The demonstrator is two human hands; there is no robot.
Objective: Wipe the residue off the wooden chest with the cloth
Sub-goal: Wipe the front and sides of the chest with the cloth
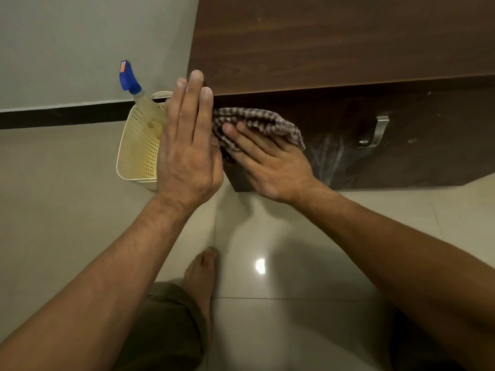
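1. A bent knee in olive cloth (166, 330) and a bare foot (201, 277) sat closest, planted on the glossy floor tiles (294, 263). The person was probably crouched low to reach the front of the chest.
2. The left hand (187, 145) lay flat with its fingers straight and together, fingertips at the top corner of the wooden chest (334, 44). It held nothing and seemed placed there to steady the body.
3. The right hand (267, 167) pressed the checked cloth (257, 121) against the chest's dark front face just under the top edge. Its fingers were spread flat on the fabric rather than curled round it, which suited rubbing with even pressure.
4. Pale streaks of residue (332, 156) showed on the front panel just right of the cloth, beside the metal handle (375, 132). The wiping looked unfinished there.
5. A cream perforated basket (134, 156) stood on the floor against the chest's left side. A spray bottle with a blue trigger head (131, 81) leaned in it, presumably parked within reach while both hands worked.
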